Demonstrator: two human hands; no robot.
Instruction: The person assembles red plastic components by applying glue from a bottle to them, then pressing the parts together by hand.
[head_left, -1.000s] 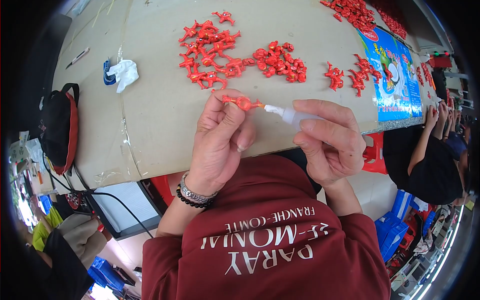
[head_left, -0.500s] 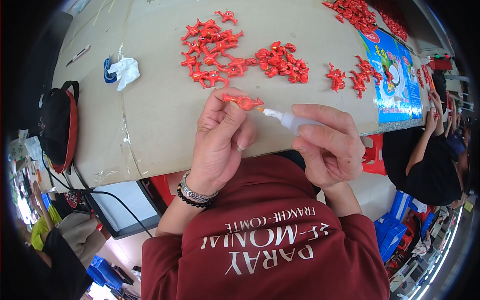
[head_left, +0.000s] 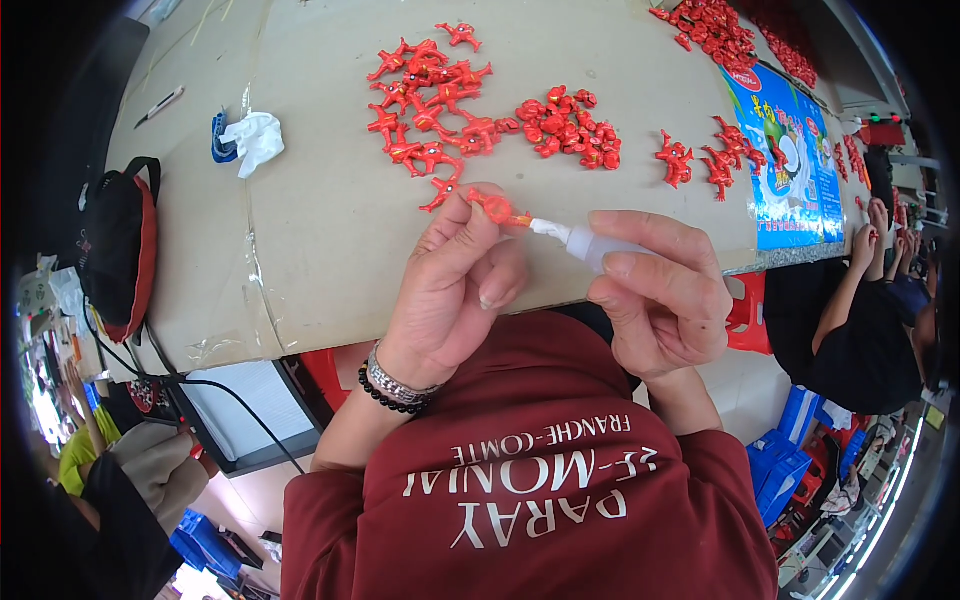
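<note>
Between the thumb and fingers of my left hand (head_left: 450, 265) is a small glossy red figurine (head_left: 497, 209). My right hand (head_left: 672, 295) grips a small translucent squeeze bottle (head_left: 592, 246), its neck wrapped in white. The bottle's thin orange tip meets the figurine's right end; whether it touches or just overlaps I cannot tell. Just beyond my left fingertips lies another red figurine (head_left: 440, 191). Farther back is a loose cluster of red figurines (head_left: 430, 95), with a pile of small red parts (head_left: 570, 128) to its right.
More figurines (head_left: 675, 160) lie at right, by a blue printed sheet (head_left: 800, 190). Heaps of red pieces (head_left: 712, 32) stand at the far right. Crumpled white tissue (head_left: 256, 140), a pen (head_left: 160, 107) and a black-red bag (head_left: 125, 255) are at left. A co-worker's arm (head_left: 848, 290) shows at right.
The held figurine has tilted, its right end dipping, and the bottle tip now overlaps that end. A figurine beyond my left fingertips has come into sight.
</note>
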